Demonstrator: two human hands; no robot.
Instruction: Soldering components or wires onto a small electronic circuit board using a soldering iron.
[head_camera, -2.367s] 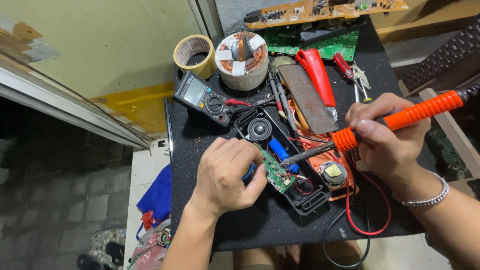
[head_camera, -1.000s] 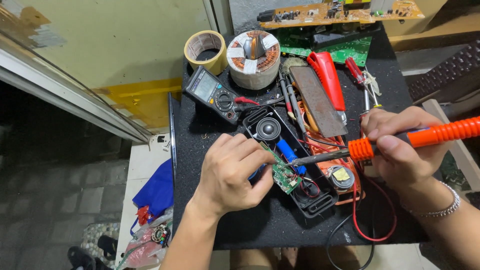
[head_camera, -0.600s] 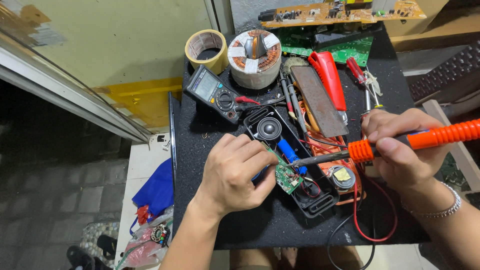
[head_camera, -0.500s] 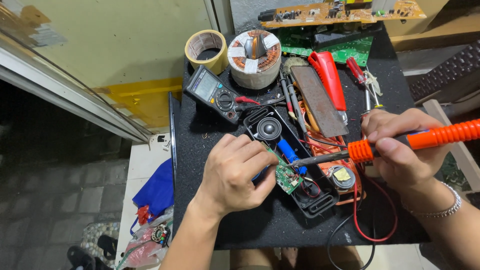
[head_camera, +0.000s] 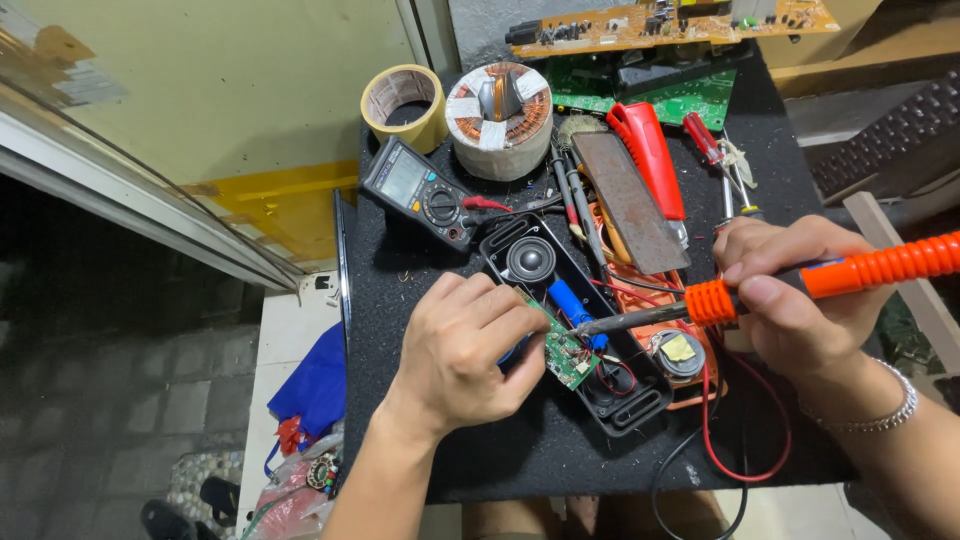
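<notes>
My left hand (head_camera: 470, 345) pinches a small green circuit board (head_camera: 566, 352) at the edge of an opened black speaker case (head_camera: 560, 300) with a round speaker cone and a blue cylindrical cell inside. My right hand (head_camera: 795, 295) grips an orange-handled soldering iron (head_camera: 800, 285). Its metal tip points left and sits just above the green board, beside the blue cell. Red and black wires trail from the case toward the near edge of the black mat (head_camera: 400, 300).
Behind the case lie a dark multimeter (head_camera: 420, 190), a roll of tan tape (head_camera: 402, 105), a copper-wound coil (head_camera: 497, 118), a red-handled tool (head_camera: 650, 155), a flat metal file (head_camera: 628, 200), a screwdriver (head_camera: 715, 160) and circuit boards (head_camera: 660, 25). A blue bag (head_camera: 315, 385) lies on the floor at left.
The view has shifted slightly and the soldering iron tip has edged closer to the green board. Both hands keep their holds.
</notes>
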